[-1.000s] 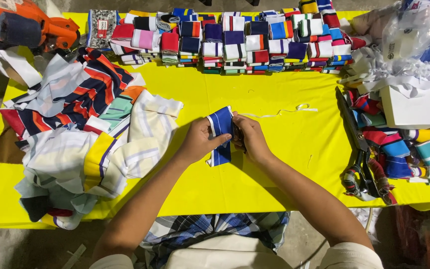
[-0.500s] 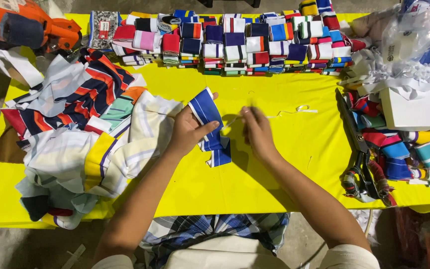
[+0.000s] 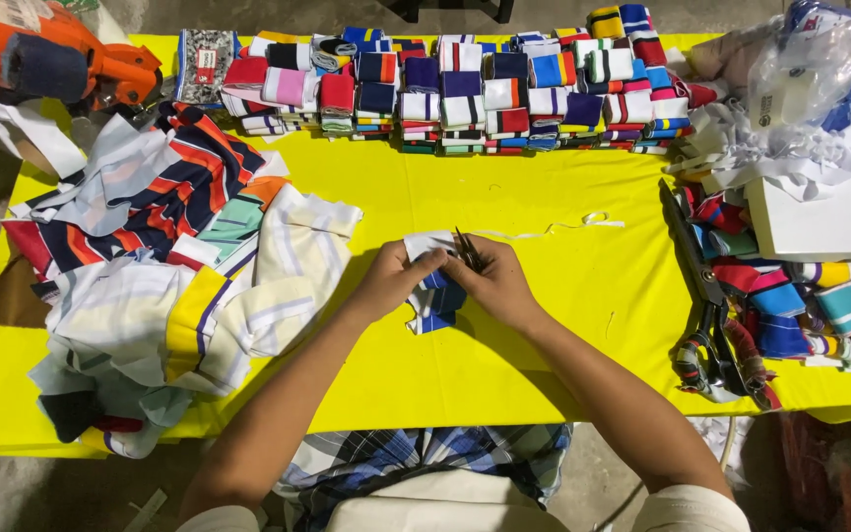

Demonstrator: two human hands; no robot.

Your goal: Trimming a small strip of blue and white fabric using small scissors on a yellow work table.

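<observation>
A small blue and white striped knit strip (image 3: 432,296) lies folded on the yellow table (image 3: 544,325) between both hands. My left hand (image 3: 392,279) pinches its white top edge. My right hand (image 3: 497,284) holds a small dark thread snipper (image 3: 467,250) whose tips meet the strip's top edge beside the left fingers. The lower part of the strip is partly hidden under the hands.
Stacks of folded striped strips (image 3: 465,94) line the far edge. A heap of loose striped fabric (image 3: 150,286) covers the left side. Large black scissors (image 3: 706,315) and more striped pieces (image 3: 819,305) lie at right, near a white box (image 3: 819,217) and plastic bag (image 3: 819,69). An orange tool (image 3: 51,59) sits far left.
Half a second ago the hands were apart, the left lifting the strip. Now both hands have come together over it, lower on the table, with the snipper at its top edge.
</observation>
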